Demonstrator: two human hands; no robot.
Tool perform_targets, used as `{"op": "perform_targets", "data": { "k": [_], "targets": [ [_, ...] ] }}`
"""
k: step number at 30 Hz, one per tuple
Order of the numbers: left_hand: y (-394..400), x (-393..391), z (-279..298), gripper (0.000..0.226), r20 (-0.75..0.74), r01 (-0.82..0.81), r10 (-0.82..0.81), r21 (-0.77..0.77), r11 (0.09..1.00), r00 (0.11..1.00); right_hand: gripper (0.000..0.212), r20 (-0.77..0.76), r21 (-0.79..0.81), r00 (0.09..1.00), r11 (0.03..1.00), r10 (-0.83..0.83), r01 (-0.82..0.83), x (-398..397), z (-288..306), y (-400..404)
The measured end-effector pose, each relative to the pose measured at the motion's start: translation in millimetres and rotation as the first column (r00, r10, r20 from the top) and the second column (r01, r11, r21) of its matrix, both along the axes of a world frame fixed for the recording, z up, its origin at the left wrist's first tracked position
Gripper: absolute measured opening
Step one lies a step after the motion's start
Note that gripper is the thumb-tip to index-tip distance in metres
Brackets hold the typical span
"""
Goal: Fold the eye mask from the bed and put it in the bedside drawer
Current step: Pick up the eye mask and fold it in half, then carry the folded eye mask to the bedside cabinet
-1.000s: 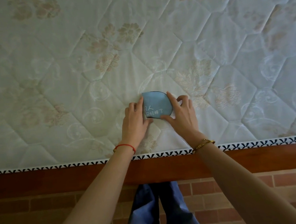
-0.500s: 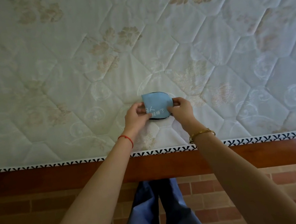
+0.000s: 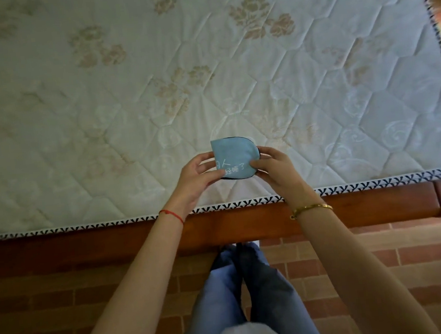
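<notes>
— Right then, counting first: one eye mask (image 3: 233, 159), light blue, folded over with a dark edge showing along the top and bottom, white characters printed on the upper face.

— And hands?

— Two. Left hand (image 3: 196, 179) curled round the mask's left edge, thumb on top, fingers tucked beneath. Right hand (image 3: 274, 169) closed on the right edge the same way, thumb pressed onto the blue face. Both pinched shut on the fabric, neither spread flat.

— Resting on the bed or lifted?

— Hard to say; held over the mattress (image 3: 99, 111) near its front edge, perhaps just clear of it. Cannot tell whether touching.

— Anything on the wrists?

— One red string bracelet (image 3: 172, 217) on the left, one gold bangle (image 3: 311, 209) on the right.

— Surroundings?

— One quilted mattress, pale with faded floral print, bordered by black-and-white patterned piping (image 3: 379, 185). One reddish wooden bed frame (image 3: 247, 225) below that, running right across. Brick-patterned floor (image 3: 51, 307) underneath. Two legs in blue jeans (image 3: 243, 295) between the forearms, pressed up near the frame.

— Anything blocking the mask?

— Only the thumbs and fingertips, covering part of the print at both sides. Nothing else lying on the mattress close by. No drawer anywhere in view.
</notes>
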State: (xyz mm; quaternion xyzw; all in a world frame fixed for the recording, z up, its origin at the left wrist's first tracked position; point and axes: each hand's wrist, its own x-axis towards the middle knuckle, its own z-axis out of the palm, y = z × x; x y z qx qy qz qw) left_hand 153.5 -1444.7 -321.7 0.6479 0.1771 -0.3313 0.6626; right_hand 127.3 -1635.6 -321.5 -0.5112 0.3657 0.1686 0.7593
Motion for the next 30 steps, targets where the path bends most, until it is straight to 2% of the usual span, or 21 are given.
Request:
{"op": "perform_targets", "data": {
  "k": [7, 13, 24, 30],
  "targets": [
    [7.8, -50.9, 85.5, 0.044, 0.069, 0.056, -0.058, 0.029, 0.998, 0.996, 0.045, 0.074, -0.067, 0.995, 0.996, 0.07, -0.065, -52.4, 83.7, 3.5],
    [9.5, -92.4, 133.0, 0.051, 0.127, 0.155, -0.164, 0.079, 0.985, 0.978, 0.042, 0.085, -0.133, 0.991, 0.987, 0.103, -0.091, -105.4, 130.4, 5.1],
    [-6.8, -133.4, 171.7, 0.054, 0.211, 0.331, -0.34, 0.075, 0.941, 0.917, 0.043, 0.107, -0.176, 0.989, 0.977, -0.1, 0.118, -182.4, 170.6, 1.0],
    [-28.2, -147.6, 182.3, 0.055, 0.227, 0.513, -0.527, 0.124, 0.85, 0.819, 0.04, 0.116, -0.167, 0.957, 0.944, -0.267, 0.284, -229.2, 183.5, -6.4]
  ]
}}
